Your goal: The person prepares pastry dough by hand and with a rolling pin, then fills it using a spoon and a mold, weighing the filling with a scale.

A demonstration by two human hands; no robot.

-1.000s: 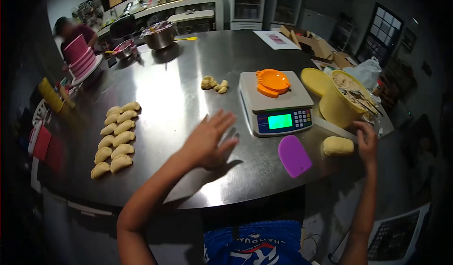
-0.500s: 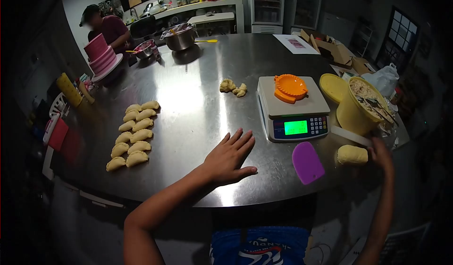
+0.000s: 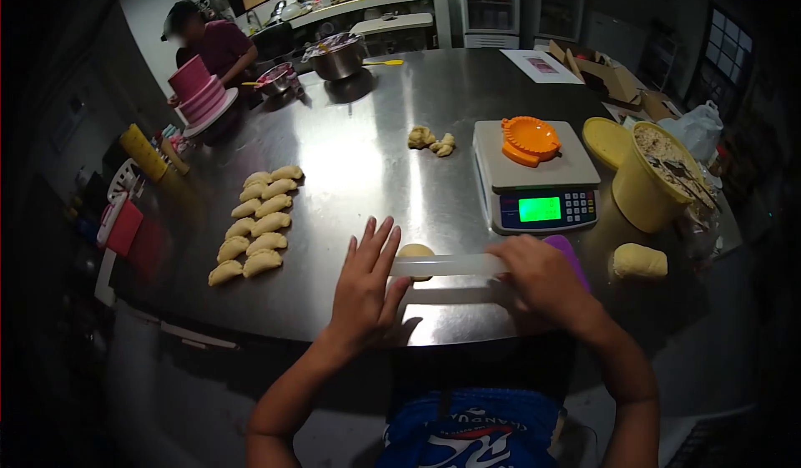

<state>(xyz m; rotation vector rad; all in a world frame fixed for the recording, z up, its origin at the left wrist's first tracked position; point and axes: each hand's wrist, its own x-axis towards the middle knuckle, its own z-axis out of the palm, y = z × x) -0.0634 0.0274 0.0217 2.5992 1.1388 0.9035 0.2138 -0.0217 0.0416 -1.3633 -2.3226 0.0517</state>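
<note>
A white rolling pin [image 3: 455,265] lies level across a small round of dough [image 3: 415,253] near the table's front edge. My right hand [image 3: 542,280] is closed round the pin's right end. At its left end is my left hand [image 3: 367,280], fingers stretched out, with the thumb beside the pin. The purple scraper [image 3: 571,259] is partly hidden behind my right hand. Farther right sits a thick dough roll [image 3: 640,261]. Beyond the pin are loose dough scraps [image 3: 430,141].
Several folded pastries [image 3: 263,222] stand in two rows at left. An orange mould [image 3: 531,139] rests on the scale [image 3: 538,176]. Right of it is a yellow tub of filling [image 3: 651,180]. A person [image 3: 221,47] works behind a pink cake [image 3: 198,91].
My right hand has brought the rolling pin from beside the dough roll to the middle. My left hand has moved beside its left end, and the dough round under the pin is now visible.
</note>
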